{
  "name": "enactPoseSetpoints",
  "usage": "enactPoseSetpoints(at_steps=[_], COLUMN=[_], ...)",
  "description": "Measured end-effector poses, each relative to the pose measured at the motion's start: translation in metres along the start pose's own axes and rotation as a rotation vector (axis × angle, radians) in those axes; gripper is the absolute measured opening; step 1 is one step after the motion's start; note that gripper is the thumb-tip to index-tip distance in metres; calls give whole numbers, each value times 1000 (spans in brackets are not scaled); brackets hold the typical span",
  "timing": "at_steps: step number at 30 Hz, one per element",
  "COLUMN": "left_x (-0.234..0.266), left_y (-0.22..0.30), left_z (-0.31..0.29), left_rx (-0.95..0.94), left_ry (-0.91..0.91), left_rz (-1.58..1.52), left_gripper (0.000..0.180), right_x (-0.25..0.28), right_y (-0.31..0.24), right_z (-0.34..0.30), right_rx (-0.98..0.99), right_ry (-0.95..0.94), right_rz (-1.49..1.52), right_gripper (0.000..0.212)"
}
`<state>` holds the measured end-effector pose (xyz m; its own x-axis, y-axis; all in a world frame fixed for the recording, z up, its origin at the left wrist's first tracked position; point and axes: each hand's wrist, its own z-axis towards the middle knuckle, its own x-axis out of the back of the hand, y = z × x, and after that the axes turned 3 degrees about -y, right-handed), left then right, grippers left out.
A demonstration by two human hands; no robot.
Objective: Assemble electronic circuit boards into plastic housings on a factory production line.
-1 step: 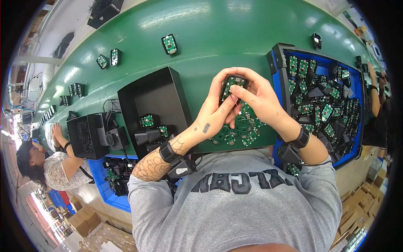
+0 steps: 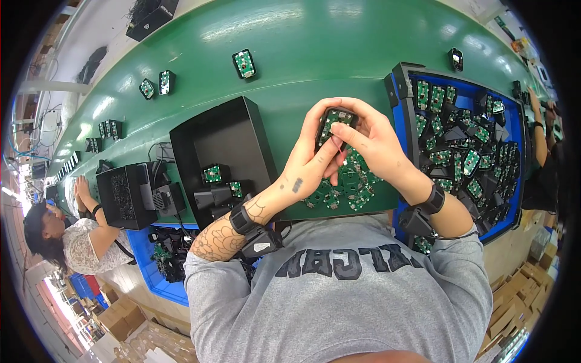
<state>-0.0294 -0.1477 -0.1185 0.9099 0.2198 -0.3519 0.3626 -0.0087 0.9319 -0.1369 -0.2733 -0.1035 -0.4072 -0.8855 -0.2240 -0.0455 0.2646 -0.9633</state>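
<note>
Landmark: the green conveyor belt (image 2: 315, 54).

Nearest the person's chest, at the belt's near edge, a heap of loose green circuit boards (image 2: 345, 187) lies on the belt. Directly above that heap, both hands meet. The left hand (image 2: 311, 163) is wrapped around a small black housing (image 2: 334, 124) with a green board seated in it, fingers curled closed on its left side and back. The right hand (image 2: 378, 145) is closed on the same housing from the right, thumb and fingertips pressing at its top edge. The housing is held clear of the belt, tilted toward the person.

Left of the hands, on the belt, stands a black open tray (image 2: 200, 139) with a few finished housings in its near corner. Right of the hands, a blue bin (image 2: 402, 85) is crowded with boards and black parts.

Farther out on the belt, single assembled units (image 2: 244, 63) lie spaced apart. At the belt's left end, another person (image 2: 78, 239) sits working.
</note>
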Motion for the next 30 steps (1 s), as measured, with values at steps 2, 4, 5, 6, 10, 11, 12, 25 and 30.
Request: enactPoseSetpoints(at_steps=[2,4,5,6,10,11,12,25,30], left_x=[-3,-7,-6,-5,-3,7,19,18,5], left_y=[-1,-4,-3,-2,-4,-2,1,13,12], left_z=[-1,0,-1,-1,6,7,8,-3,-7], left_rx=[4,-46,-45,-33,-248,-251,-219,82,95], left_ry=[24,108,106,104,96,96,0,56,41], left_rz=[9,61,61,68,335,338,417,-386,-336], left_gripper=[51,50,50,49,49,49,51,49,45], right_x=[-1,-3,-6,-7,21,26,36,14,3], right_y=[4,5,3,2,-9,-17,-21,-22,-13], right_z=[1,2,2,2,17,16,15,-21,-20], right_rx=[21,43,53,64,50,74,245,511,484], right_ry=[11,26,37,48,-169,-167,-174,7,58], right_rz=[-14,-28,-22,-16,-51,-167,-555,-653,-561], right_gripper=[38,37,37,37,41,40,38,42,27])
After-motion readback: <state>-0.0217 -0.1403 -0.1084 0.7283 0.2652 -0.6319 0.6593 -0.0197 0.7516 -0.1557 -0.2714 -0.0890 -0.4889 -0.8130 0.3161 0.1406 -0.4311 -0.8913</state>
